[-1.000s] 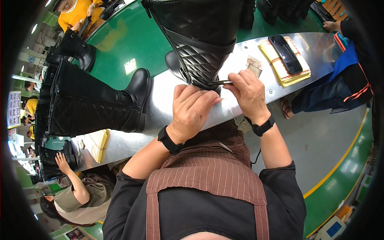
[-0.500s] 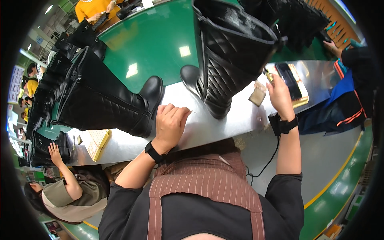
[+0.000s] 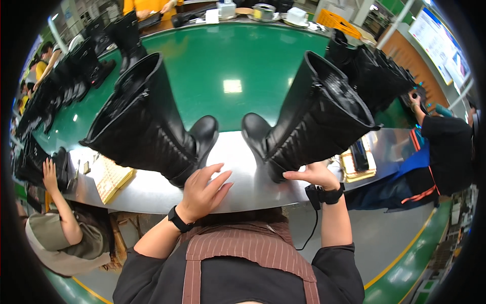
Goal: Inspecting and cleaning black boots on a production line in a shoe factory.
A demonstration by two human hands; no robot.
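Two tall black boots stand on the metal bench top (image 3: 235, 190), toes toward each other. My left hand (image 3: 205, 192) is beside the heel of the left boot (image 3: 152, 126), fingers spread and nothing in them. By the heel of the right boot (image 3: 316, 124) is my right hand (image 3: 320, 176). Its thumb is stretched out toward the heel, and its other fingers are partly hidden behind the boot. I see no object in that hand. Both shafts lean outward with their tops gaping.
A green conveyor belt (image 3: 223, 71) runs behind the bench. Rows of black boots (image 3: 61, 88) stand at the left, with more boots (image 3: 374, 76) at the right. Yellow-edged pads (image 3: 114, 177) lie on the bench; a dark phone-like object (image 3: 359, 155) rests on the right one. Co-workers sit on both sides.
My left hand has opened from a pinch on something thin. My right hand has left the small item it held and come to the right boot's heel. The right boot's shaft now leans right.
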